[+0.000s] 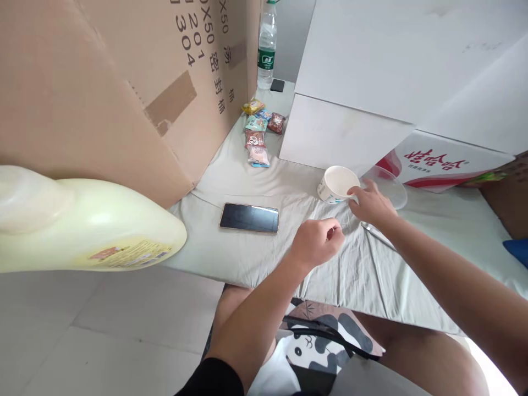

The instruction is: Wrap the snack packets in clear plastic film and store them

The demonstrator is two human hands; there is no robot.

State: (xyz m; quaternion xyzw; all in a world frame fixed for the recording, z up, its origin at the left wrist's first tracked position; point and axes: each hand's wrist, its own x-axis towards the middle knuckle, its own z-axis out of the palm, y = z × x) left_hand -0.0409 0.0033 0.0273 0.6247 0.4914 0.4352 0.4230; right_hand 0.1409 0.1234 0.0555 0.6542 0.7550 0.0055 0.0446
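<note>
A white paper bowl (338, 184) with blue print stands upright near the white boxes. My right hand (373, 204) is at its right side, with fingertips pinched on the rim. Behind that hand a clear plastic lid (396, 192) lies on the cloth, partly covered by the fingers. A slim silver-and-white utensil (377, 235) rests below my right wrist; its far end is hidden by the forearm. My left hand (317, 242) is curled closed above the cloth, in front of the bowl and apart from it. What it holds, if anything, is hidden.
A phone (249, 218) lies left of my left hand. Several small snack packets (256, 124) and a water bottle (267, 52) are farther back. A large cardboard box (124, 99) and a pale yellow jug (124, 220) stand left; white boxes (346, 129) line the back right.
</note>
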